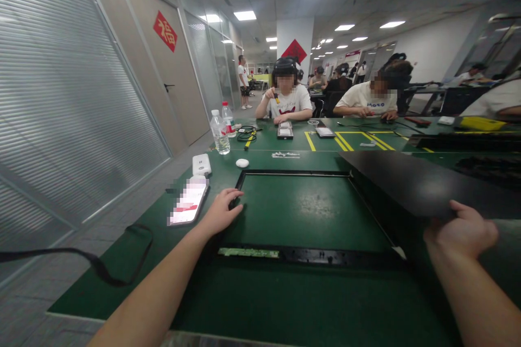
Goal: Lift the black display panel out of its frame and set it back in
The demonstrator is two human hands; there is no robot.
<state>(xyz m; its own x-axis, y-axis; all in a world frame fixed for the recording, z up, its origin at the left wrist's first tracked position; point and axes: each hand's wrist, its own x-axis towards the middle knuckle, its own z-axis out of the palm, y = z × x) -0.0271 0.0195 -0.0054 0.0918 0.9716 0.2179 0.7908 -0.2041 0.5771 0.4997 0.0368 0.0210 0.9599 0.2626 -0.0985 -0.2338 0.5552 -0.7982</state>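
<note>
A black rectangular frame (325,256) lies flat on the green table (309,298), its inside showing bare tabletop. Along its near bar runs a green circuit-board strip (249,252). My left hand (222,210) is at the frame's left bar, with the thumb and fingers around it. On the right, my right hand (464,230) grips the near edge of a thin black panel (423,184), thumb on top and the fingers beneath partly hidden. The panel is tilted and raised beside the frame's right bar.
Left of the frame are a phone (189,200), a white power bank (201,165) and a white earbud case (242,163). Water bottles (220,133), a cable (247,133) and small white pieces (285,155) lie farther back. Two co-workers (291,97) sit opposite. A black strap (93,260) crosses the left edge.
</note>
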